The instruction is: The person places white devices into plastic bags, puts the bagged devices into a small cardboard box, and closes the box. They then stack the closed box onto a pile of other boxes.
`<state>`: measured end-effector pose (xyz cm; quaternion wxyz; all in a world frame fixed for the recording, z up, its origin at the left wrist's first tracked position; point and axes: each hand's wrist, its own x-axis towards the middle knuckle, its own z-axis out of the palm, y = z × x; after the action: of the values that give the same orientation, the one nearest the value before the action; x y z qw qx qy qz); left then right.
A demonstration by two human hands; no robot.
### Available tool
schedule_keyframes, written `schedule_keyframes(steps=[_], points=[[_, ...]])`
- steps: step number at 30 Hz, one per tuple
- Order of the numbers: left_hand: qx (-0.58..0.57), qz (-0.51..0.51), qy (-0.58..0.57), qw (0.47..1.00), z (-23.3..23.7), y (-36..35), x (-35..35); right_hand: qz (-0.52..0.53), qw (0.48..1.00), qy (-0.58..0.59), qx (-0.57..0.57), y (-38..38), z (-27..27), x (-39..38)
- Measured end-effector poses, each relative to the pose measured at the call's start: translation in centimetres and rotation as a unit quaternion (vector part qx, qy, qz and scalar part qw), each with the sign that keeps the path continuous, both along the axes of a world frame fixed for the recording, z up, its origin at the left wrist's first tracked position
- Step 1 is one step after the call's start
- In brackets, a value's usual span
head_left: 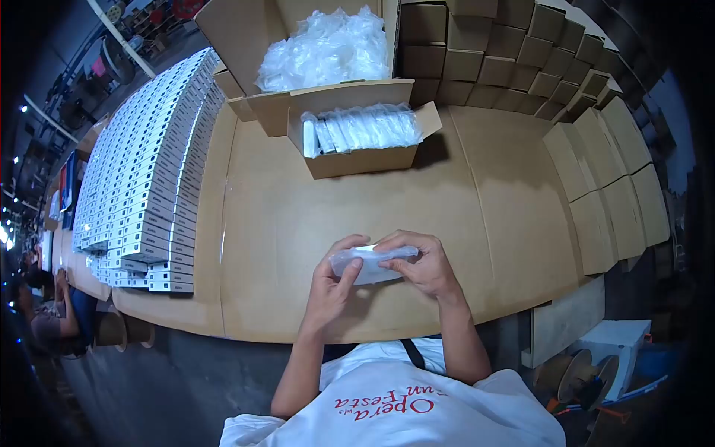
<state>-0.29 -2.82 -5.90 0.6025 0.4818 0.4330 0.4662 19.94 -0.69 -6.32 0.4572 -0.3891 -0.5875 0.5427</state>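
**White shirt point(417, 410) below, clear pouch point(370, 265) in both hands**

White shirt with red lettering fills the bottom of the view, and two bare forearms reach from it over the cardboard-covered worktop point(298, 223). Left hand point(328, 287) and right hand point(421, 264) hold the clear pouch between them, just above the worktop's near edge. The left thumb and fingers pinch its left end, while the right fingers curl over its top and right end. Both hands are closed narrowly on it.

The pouch looks light and thin. Its film is probably slick and easily crumpled, and the pale, flat piece inside seems stiffer. A hold at the two ends, on the stiffer piece rather than on loose film, would likely be surest.

Farther back, a small open carton point(357, 160) holds a row of similar clear-wrapped pieces standing side by side. Touching it from behind, a larger open carton point(246, 30) is heaped with loose clear bags point(328, 48). Rows of white boxes point(149, 186) run along the left. Closed brown cartons point(506, 45) are stacked at the far right, with flat cardboard sheets point(611, 179) beside them. Another person point(45, 313) sits at the far left.
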Motion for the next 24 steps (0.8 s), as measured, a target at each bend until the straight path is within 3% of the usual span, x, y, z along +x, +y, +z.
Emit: schedule_keyframes(steps=[6,9,13,17,21,24], points=[[-0.057,0.089,0.002,0.994,-0.9,-0.1,0.7,0.021,0.999,-0.029,0.022,0.5,0.1,0.3],[-0.076,0.122,-0.060,0.988,-1.5,-0.1,0.7,-0.051,0.996,0.042,-0.060,0.3,-0.9,1.4],[-0.051,0.148,-0.090,0.983,-1.6,0.4,0.0,-0.161,0.981,0.106,0.010,0.2,-0.8,2.9],[-0.054,0.134,-0.044,0.989,-1.6,0.8,-0.4,-0.003,0.989,-0.034,0.144,0.1,1.0,1.9],[-0.068,0.156,-0.042,0.985,-2.5,0.5,0.0,0.006,0.990,-0.107,0.086,0.2,1.4,0.4],[-0.081,0.166,-0.129,0.974,-2.2,0.4,-0.2,-0.038,0.984,-0.131,0.117,0.5,1.4,0.3]])
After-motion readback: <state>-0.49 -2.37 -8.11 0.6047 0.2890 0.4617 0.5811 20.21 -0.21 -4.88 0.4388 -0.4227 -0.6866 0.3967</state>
